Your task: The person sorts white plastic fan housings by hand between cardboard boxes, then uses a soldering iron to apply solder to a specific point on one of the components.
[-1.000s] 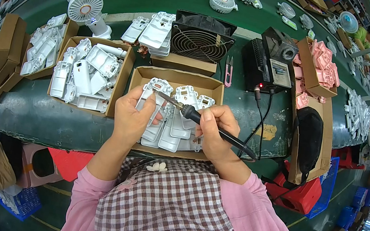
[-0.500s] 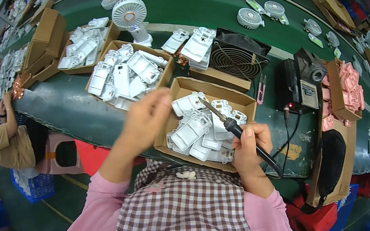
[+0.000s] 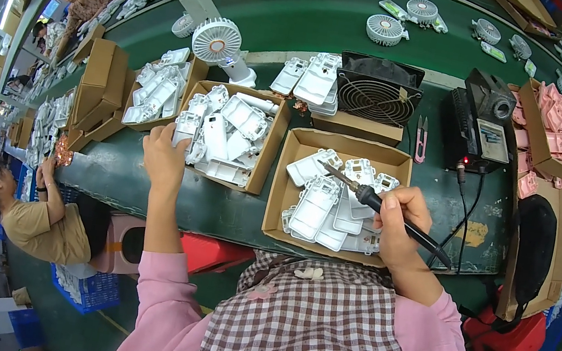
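Observation:
My right hand (image 3: pixel 403 227) is closed round the dark handle of a soldering iron (image 3: pixel 374 201). The iron's metal tip points up and left over an open carton (image 3: pixel 276 205) with several white plastic housings (image 3: pixel 316 208). My left hand (image 3: pixel 165 159) is at the left edge of a second carton (image 3: pixel 270 151), its fingers bent and somewhat apart. That carton holds more white housings (image 3: pixel 244 118); the left fingertips are beside or touching the leftmost one. Whether they grip it is hidden by the hand.
Behind the cartons stand a black fan (image 3: pixel 376 95), a white handheld fan (image 3: pixel 218 44) and a stack of white housings (image 3: pixel 319 81). On the right are pink-handled snippers (image 3: pixel 421 140), a black soldering station (image 3: pixel 481 128) with cables and a box of pink parts (image 3: pixel 556 126). A co-worker (image 3: pixel 37 215) sits far left.
My left hand has moved left, from between the two cartons to the left carton's far left edge. My right hand keeps its grip on the soldering iron. The whole view has shifted slightly.

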Demonstrator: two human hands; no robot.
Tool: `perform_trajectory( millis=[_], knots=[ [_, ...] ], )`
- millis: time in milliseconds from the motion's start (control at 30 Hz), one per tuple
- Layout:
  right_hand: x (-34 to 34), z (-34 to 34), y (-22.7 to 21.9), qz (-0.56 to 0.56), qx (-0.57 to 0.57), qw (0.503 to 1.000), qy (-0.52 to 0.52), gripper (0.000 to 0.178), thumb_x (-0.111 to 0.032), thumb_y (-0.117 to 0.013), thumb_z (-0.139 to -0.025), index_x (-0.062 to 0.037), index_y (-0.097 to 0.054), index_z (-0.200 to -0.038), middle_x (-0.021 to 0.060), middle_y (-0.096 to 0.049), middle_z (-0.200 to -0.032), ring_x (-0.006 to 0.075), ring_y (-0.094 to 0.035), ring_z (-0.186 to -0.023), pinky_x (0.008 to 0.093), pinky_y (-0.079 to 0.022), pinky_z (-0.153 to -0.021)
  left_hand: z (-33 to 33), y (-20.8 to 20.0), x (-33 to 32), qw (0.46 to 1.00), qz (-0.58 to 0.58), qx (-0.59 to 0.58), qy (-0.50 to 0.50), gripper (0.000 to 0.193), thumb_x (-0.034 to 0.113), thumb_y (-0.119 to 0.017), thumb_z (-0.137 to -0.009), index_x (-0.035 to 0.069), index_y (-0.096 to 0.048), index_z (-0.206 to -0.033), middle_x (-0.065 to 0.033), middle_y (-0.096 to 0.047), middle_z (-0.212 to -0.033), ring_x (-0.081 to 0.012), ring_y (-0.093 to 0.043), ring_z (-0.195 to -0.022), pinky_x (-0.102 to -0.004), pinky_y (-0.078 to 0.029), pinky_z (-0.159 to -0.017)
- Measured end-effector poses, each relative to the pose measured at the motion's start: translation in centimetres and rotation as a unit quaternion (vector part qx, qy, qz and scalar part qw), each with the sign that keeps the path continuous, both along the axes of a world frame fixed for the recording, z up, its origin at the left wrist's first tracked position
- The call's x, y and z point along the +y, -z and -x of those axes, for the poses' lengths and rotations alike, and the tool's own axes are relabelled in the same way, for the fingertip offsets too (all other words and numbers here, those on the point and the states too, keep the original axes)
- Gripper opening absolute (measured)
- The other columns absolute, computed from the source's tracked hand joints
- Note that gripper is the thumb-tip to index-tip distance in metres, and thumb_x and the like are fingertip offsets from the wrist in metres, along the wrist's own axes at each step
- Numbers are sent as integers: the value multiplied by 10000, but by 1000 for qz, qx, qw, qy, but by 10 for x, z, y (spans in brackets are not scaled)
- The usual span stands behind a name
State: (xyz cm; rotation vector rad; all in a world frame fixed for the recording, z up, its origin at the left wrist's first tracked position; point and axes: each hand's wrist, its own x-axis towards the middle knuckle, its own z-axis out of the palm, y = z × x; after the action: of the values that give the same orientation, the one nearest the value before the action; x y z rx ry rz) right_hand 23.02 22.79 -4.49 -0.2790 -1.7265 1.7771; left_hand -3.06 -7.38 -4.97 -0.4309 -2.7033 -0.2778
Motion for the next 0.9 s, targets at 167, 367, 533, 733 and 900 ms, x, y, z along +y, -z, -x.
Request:
perform_trajectory(
  millis=[167, 367, 533, 733, 900],
  knots=[
    [0, 3, 1, -4, -9, 1000, -4, 171, -158, -524, -923, -25, -497, -819, 25, -505, -680, 45, -447, -507, 185, -367, -448, 3, 2, 4, 999, -43, 15, 19, 455, 120, -768, -678, 49, -621, -1102, -82, -578, -949, -289, -517, -913, -399, -439, -805],
    [0, 4, 1, 6, -16, 1000, -13, 173, -159, -533, -919, -28, -493, -812, 27, -514, -690, 45, -450, -509, 182, -373, -451, 30, 2, 0, 993, -68, -80, 45, 473, 73, -756, -679, 41, -604, -1126, -85, -585, -912, -273, -523, -897, -374, -436, -796],
    [1, 4, 3, -3, -22, 1000, -10, 181, -164, -545, -914, -33, -488, -804, 31, -522, -702, 47, -451, -510, 187, -375, -454, 55, -4, 4, 967, -124, -217, 46, 528, 71, -757, -674, 36, -572, -1167, -92, -579, -898, -265, -516, -881, -363, -427, -792],
    [2, 4, 3, -9, -23, 1000, -7, 186, -167, -552, -910, -37, -485, -796, 39, -534, -709, 50, -452, -508, 190, -373, -453, 57, -7, 14, 993, -1, -63, 99, 547, 110, -778, -664, 42, -561, -1161, -147, -551, -1045, -314, -476, -980, -388, -408, -869],
    [1, 4, 0, 3, -34, 999, -8, 166, -146, -560, -910, -25, -502, -814, 22, -536, -684, 44, -454, -545, 198, -373, -486, 47, -12, 17, 990, 1, -75, 118, 580, 107, -782, -659, 80, -542, -1186, -159, -535, -1104, -333, -443, -1050, -413, -356, -948]
  ],
)
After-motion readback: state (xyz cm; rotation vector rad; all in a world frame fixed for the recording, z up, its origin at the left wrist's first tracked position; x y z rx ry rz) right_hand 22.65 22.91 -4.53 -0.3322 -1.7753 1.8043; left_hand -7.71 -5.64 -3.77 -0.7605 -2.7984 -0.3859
